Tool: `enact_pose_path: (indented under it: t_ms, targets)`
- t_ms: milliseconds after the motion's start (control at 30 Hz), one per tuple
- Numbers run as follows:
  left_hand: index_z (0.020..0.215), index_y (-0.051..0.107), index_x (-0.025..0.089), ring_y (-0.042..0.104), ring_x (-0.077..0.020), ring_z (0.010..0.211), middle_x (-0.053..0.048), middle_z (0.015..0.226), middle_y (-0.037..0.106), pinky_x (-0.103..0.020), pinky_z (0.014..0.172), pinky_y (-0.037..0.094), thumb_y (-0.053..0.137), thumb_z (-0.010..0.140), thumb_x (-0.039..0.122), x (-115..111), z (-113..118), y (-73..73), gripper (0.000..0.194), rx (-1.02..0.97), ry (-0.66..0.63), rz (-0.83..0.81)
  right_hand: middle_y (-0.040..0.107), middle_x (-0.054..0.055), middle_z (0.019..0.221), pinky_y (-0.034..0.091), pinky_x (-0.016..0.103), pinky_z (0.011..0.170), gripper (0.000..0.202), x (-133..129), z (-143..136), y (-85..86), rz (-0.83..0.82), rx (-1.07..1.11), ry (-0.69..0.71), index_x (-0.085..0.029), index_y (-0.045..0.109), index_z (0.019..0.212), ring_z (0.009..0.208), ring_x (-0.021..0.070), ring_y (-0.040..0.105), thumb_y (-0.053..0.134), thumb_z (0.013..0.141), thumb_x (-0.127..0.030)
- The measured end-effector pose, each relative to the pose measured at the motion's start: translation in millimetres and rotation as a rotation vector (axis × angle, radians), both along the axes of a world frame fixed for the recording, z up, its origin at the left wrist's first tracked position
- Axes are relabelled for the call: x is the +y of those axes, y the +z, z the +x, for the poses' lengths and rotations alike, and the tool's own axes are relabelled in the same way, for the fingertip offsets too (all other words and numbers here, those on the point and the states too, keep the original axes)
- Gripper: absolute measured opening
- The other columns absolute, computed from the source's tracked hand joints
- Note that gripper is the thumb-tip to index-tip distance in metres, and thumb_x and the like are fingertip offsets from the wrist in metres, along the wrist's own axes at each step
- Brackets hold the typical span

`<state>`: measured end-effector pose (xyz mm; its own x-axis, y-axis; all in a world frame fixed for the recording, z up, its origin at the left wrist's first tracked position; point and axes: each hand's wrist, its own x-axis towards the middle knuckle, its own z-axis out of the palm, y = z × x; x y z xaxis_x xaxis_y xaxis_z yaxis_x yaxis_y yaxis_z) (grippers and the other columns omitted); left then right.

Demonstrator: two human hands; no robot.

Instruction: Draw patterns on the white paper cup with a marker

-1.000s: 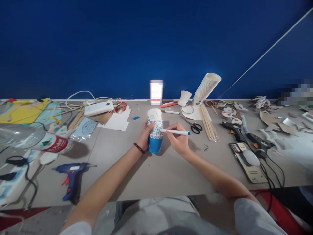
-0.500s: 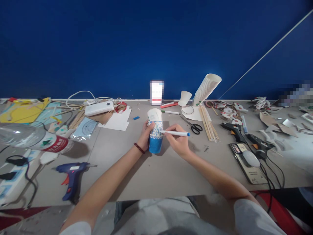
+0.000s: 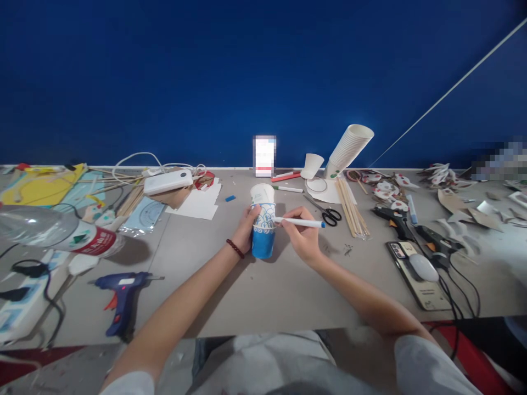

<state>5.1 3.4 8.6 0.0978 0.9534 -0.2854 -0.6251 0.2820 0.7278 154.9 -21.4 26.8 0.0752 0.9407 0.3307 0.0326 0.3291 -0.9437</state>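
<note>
Joined paper cups [image 3: 263, 244], blue at the bottom with a blue scale pattern on white above, stand upright in the middle. My left hand [image 3: 245, 230], with a dark red bead bracelet on its wrist, is wrapped round their left side, thumb on the front. Between the fingers of my right hand [image 3: 303, 236] is a white marker with a blue end [image 3: 302, 223]. The marker's tip meets or nearly meets the right edge of the patterned part. A small blue cap [image 3: 230, 198] lies to the left on the table.
Behind stand a lit phone [image 3: 264, 156] and a leaning cup stack [image 3: 349, 151]. Scissors [image 3: 330, 215] and wooden sticks [image 3: 352, 211] lie to the right, with a phone [image 3: 418, 280] nearer. At left are a glue gun [image 3: 121, 296], a bottle [image 3: 61, 233] and a power strip [image 3: 33, 299].
The marker and my right hand have shifted slightly right, and the marker's tip has moved along the pattern's right edge. The cups have shifted a little right.
</note>
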Motion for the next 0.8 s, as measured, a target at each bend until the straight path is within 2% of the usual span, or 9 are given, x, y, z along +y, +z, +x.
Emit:
enact_pose_path:
  t_ms: [100,200,333,567,800]
  targets:
    - [0.096,0.069,0.017,0.068,-0.0217,0.077,-0.007,0.087,0.073,-0.033,0.073,0.054,0.071,0.079,0.057,2,0,3.2,0.043,0.007,-0.018,-0.045,0.065,0.002,0.078,0.059,0.034,0.067,0.018,0,0,-1.6,0.000,-0.002,0.001,-0.023,0.062,0.082,0.072,0.0184,0.068,0.070,0.085,-0.039]
    - [0.091,0.070,0.016,0.068,-0.0233,0.076,-0.007,0.082,0.073,-0.036,0.073,0.055,0.063,0.081,0.052,6,-2,3.5,0.038,-0.053,-0.001,-0.121,0.065,0.002,0.079,0.060,0.035,0.067,0.019,-1,1,-2.5,0.009,-0.016,0.002,-0.023,0.062,0.083,0.072,0.0186,0.068,0.069,0.086,-0.041]
    - [0.091,0.071,0.014,0.069,-0.0262,0.080,-0.008,0.081,0.073,-0.039,0.078,0.055,0.063,0.078,0.044,7,-5,4.1,0.033,-0.075,0.019,-0.149,0.065,0.002,0.078,0.060,0.035,0.066,0.018,-1,1,-2.7,0.035,-0.029,-0.004,-0.023,0.063,0.084,0.070,0.0186,0.068,0.067,0.087,-0.040]
    - [0.092,0.072,0.014,0.071,-0.0290,0.087,-0.008,0.084,0.075,-0.042,0.084,0.055,0.067,0.078,0.045,5,-2,9.6,0.034,-0.098,-0.057,-0.110,0.065,0.002,0.077,0.059,0.034,0.064,0.016,0,2,-2.6,0.067,-0.060,-0.016,-0.023,0.063,0.085,0.068,0.0182,0.068,0.067,0.088,-0.038]
    - [0.109,0.070,0.016,0.071,-0.0235,0.090,-0.009,0.101,0.076,-0.035,0.086,0.054,0.071,0.083,0.054,6,-1,-3.9,0.046,-0.039,-0.089,-0.034,0.066,0.002,0.080,0.058,0.032,0.059,0.012,-1,1,-0.8,0.089,-0.049,-0.012,-0.022,0.063,0.088,0.065,0.0174,0.069,0.067,0.089,-0.034]
